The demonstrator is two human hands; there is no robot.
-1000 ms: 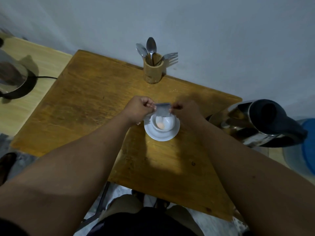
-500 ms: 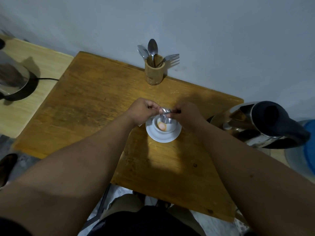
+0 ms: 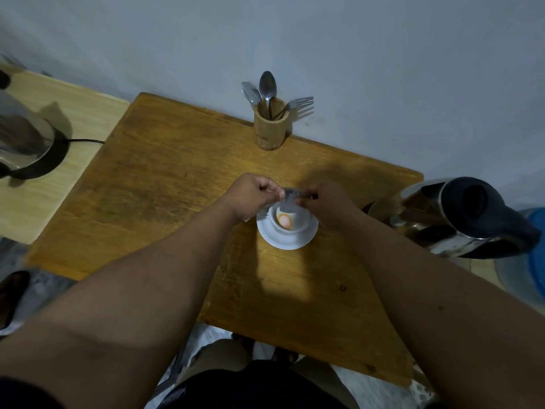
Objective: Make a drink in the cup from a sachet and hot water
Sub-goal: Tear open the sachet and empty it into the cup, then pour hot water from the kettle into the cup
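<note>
A white cup [image 3: 298,224] stands on a white saucer [image 3: 287,242] in the middle of the wooden table [image 3: 165,184]. Orange powder [image 3: 285,221] lies in the bottom of the cup. Just above the cup's far rim, a small silvery sachet [image 3: 288,199] is pinched between my left hand [image 3: 255,196] on its left end and my right hand [image 3: 323,202] on its right end. The sachet hangs crumpled and points down into the cup. A steel kettle [image 3: 454,219] with a dark lid stands at the table's right edge.
A bamboo holder [image 3: 270,128] with two spoons and a fork stands at the far edge by the wall. A second steel kettle [image 3: 20,143] on a black base with a cord sits on a lower surface at the left. My knees show below the table's near edge.
The sachet was held flat over the cup; it is now folded and crumpled between my hands. Both hands have stayed above the cup.
</note>
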